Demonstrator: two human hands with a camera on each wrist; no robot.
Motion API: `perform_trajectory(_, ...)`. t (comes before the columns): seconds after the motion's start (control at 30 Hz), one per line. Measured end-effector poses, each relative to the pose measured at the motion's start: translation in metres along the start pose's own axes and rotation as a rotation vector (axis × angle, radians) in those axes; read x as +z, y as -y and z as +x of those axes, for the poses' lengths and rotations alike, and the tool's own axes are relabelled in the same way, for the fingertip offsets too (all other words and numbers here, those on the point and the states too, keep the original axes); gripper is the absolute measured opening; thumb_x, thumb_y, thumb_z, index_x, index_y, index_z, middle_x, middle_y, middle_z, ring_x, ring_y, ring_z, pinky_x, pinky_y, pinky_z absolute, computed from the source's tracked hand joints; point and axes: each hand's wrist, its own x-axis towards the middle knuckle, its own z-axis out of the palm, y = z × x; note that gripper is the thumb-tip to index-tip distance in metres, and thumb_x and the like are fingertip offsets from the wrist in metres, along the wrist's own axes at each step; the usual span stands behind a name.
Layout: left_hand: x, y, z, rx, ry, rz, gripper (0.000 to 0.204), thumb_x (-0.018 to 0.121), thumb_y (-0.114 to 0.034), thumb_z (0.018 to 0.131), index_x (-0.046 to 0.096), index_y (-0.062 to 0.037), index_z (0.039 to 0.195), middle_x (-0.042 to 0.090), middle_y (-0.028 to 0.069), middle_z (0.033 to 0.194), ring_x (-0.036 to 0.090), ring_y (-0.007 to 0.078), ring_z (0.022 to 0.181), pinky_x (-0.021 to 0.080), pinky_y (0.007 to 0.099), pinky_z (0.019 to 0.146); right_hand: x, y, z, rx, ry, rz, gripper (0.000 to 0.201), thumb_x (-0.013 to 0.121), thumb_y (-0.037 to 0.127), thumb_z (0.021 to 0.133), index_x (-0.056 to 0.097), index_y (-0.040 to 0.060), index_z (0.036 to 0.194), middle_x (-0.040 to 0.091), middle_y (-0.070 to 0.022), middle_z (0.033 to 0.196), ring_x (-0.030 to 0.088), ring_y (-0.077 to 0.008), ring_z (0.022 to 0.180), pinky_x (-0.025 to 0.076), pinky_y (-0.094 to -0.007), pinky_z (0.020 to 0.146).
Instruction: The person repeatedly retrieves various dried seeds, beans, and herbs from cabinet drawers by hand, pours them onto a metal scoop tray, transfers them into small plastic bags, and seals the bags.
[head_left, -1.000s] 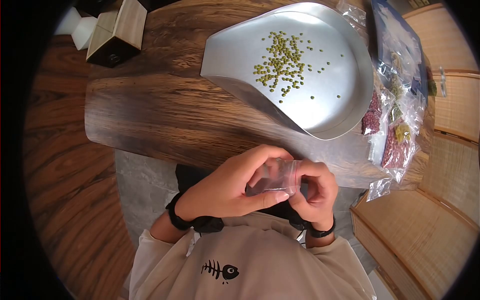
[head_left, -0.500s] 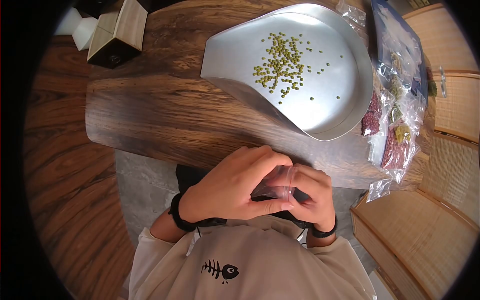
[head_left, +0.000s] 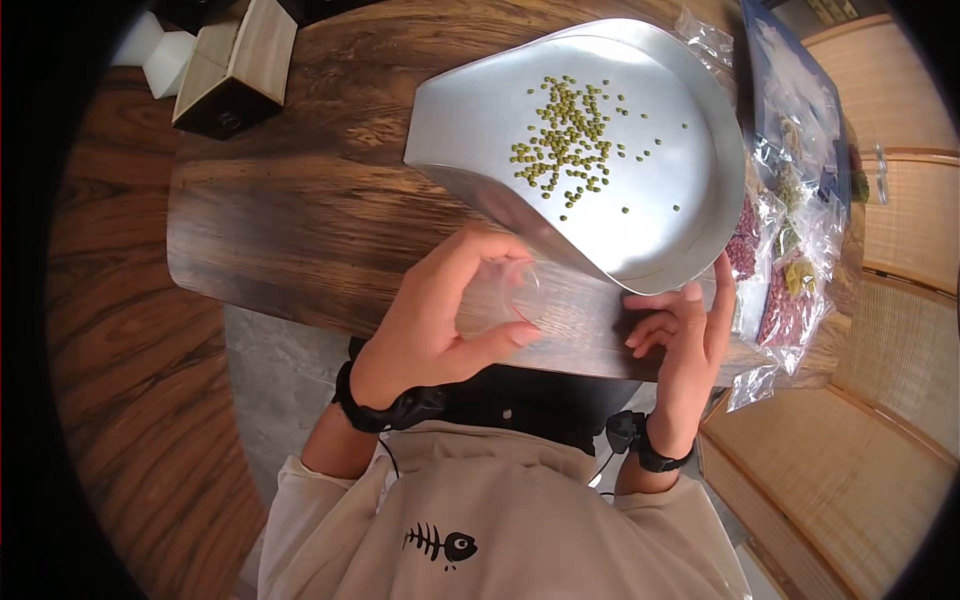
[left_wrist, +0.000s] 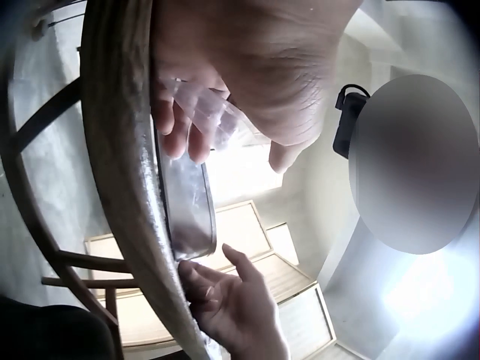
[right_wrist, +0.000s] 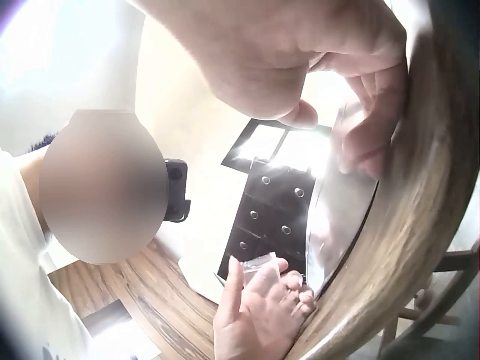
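Note:
My left hand (head_left: 430,320) holds a small clear zip bag (head_left: 505,290) between its curved fingers and thumb, the bag's mouth spread toward the right. The bag also shows against the fingers in the left wrist view. A large metal scoop (head_left: 650,200) lies on the table, its narrow mouth to the left, with many mung beans (head_left: 568,125) scattered on its floor. At the scoop's near right rim is my right hand (head_left: 685,345), its index finger extended along the outside and the other fingers loosely bent by the rim.
Clear bags of red beans (head_left: 790,310) and other dried goods lie at the table's right, beside a dark blue tray (head_left: 760,60). A wooden box (head_left: 235,65) stands at the back left. The wooden table's (head_left: 300,240) near edge runs just before me.
My hands have parted and moved forward over the table. The right hand has let go of the bag and reached the scoop; the left still holds the bag, now spread wider.

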Motion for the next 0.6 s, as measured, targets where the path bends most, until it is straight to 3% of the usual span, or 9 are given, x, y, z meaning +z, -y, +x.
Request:
perform_trajectory(0.23, -0.005, 0.001, 0.002, 0.048, -0.029, -0.01, 0.053, 0.087, -0.021, 0.078, 0.059, -0.0041, 0.121, 0.063, 0.0107, 0.108, 0.063, 0.0223, 0.092, 0.051, 0.0328, 0.086, 0.01, -0.006, 0.016, -0.031, 0.012, -0.037, 0.072, 0.053, 0.018, 0.104, 0.011, -0.0007, 0.16, 0.069, -0.0183, 0.073, 0.061, -0.0177, 0.048, 0.047, -0.0249, 0.043)
perform_trajectory(0.33, -0.004, 0.0, 0.003, 0.045, -0.102, -0.009, 0.052, 0.086, -0.018, 0.078, 0.06, -0.0036, 0.12, 0.064, 0.0114, 0.108, 0.063, 0.022, 0.091, 0.051, 0.0322, 0.085, 0.008, -0.002, 0.016, -0.027, -0.121, 0.001, 0.069, 0.05, 0.005, 0.095, 0.021, -0.0047, 0.158, 0.068, -0.0187, 0.07, 0.061, -0.0206, 0.045, 0.047, -0.0277, 0.038)
perform_trajectory(0.43, -0.004, 0.0, 0.004, 0.069, -0.13, 0.033, 0.049, 0.086, -0.015, 0.078, 0.061, -0.0031, 0.118, 0.064, 0.0109, 0.106, 0.063, 0.0215, 0.091, 0.052, 0.0314, 0.084, 0.005, 0.003, 0.013, -0.063, -0.194, 0.014, 0.067, 0.049, 0.006, 0.095, 0.025, -0.0049, 0.157, 0.068, -0.0196, 0.072, 0.06, -0.0206, 0.043, 0.046, -0.0283, 0.037)
perform_trajectory(0.5, -0.003, 0.001, 0.003, 0.057, -0.162, 0.071, 0.047, 0.085, -0.015, 0.078, 0.061, -0.0032, 0.117, 0.064, 0.0106, 0.104, 0.064, 0.0208, 0.089, 0.052, 0.0309, 0.083, -0.001, 0.003, 0.013, -0.088, -0.212, 0.039, 0.066, 0.047, 0.006, 0.094, 0.028, -0.0048, 0.156, 0.069, -0.0199, 0.074, 0.059, -0.0205, 0.043, 0.047, -0.0285, 0.037)
perform_trajectory(0.6, 0.0, 0.004, 0.0, -0.018, -0.249, 0.107, 0.044, 0.085, -0.015, 0.079, 0.061, -0.0034, 0.114, 0.064, 0.0099, 0.1, 0.064, 0.0192, 0.087, 0.052, 0.0298, 0.08, -0.007, 0.01, 0.01, -0.208, -0.381, 0.042, 0.062, 0.048, 0.007, 0.093, 0.035, -0.0056, 0.153, 0.067, -0.0195, 0.099, 0.058, -0.0202, 0.047, 0.042, -0.028, 0.035)
